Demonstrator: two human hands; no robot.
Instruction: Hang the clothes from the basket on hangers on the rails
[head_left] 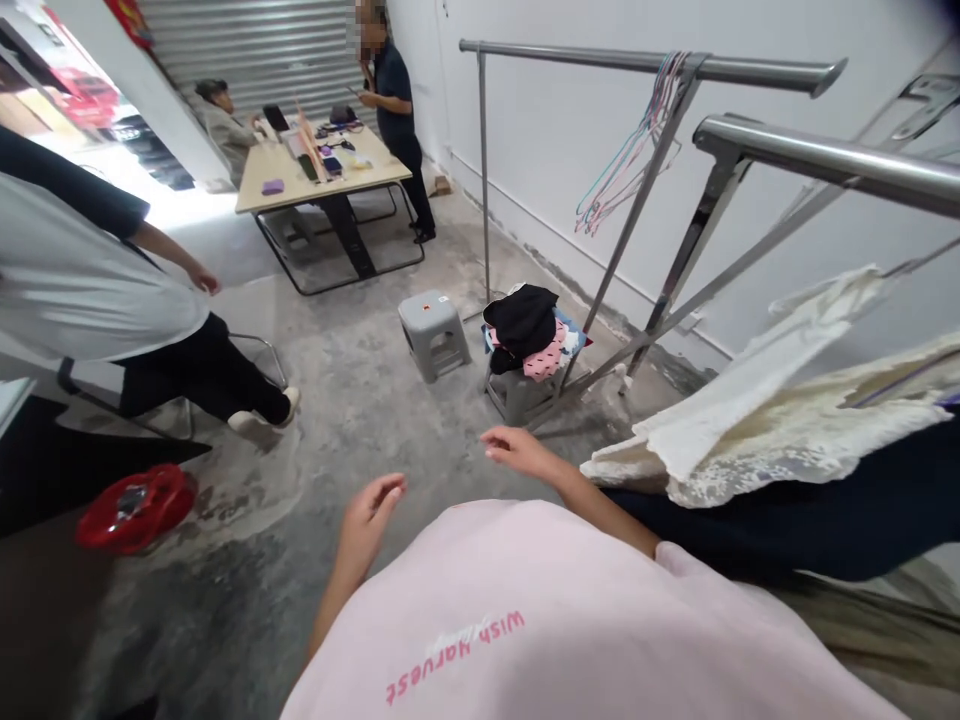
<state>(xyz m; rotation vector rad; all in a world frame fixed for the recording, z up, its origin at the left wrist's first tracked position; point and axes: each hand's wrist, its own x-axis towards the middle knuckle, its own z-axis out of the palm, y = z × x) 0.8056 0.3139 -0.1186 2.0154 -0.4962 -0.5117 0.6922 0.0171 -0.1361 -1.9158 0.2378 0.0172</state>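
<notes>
My left hand hangs in front of my pink shirt with its fingers loosely curled and apart from the thumb, holding nothing. To the right, my right hand is raised over the floor, fingers slightly bent, and also holds nothing. Beyond it, a pile of folded clothes, black on top with pink and blue cloth below, rests on a grey stool. Another grey stool stands left of the pile. Neither hand touches the clothes or the stools.
Metal racks stand at right, with thin hangers and white garments. A table is at the back with two people by it. Someone in a white shirt sits at left, near a red bag on the floor.
</notes>
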